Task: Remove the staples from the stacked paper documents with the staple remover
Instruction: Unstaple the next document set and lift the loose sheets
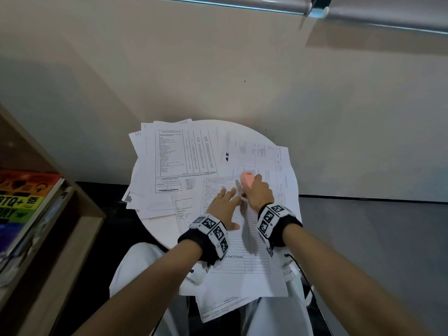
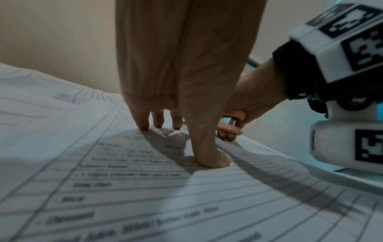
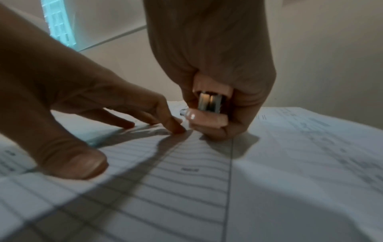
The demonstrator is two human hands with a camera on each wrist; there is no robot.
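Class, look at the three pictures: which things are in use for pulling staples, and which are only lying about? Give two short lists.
In use:
- staple remover, gripped by the right hand
- lined form, pressed flat by the left hand

Lying about:
- loose printed sheets on the far side of the round table
- books on the shelf at the left

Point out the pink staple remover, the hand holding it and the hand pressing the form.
pink plastic staple remover (image 1: 247,178): head view, its pink top.
right hand (image 1: 258,194): head view, back of hand gripping the remover.
left hand (image 1: 221,206): head view, back of hand, fingers flat on the printed form.
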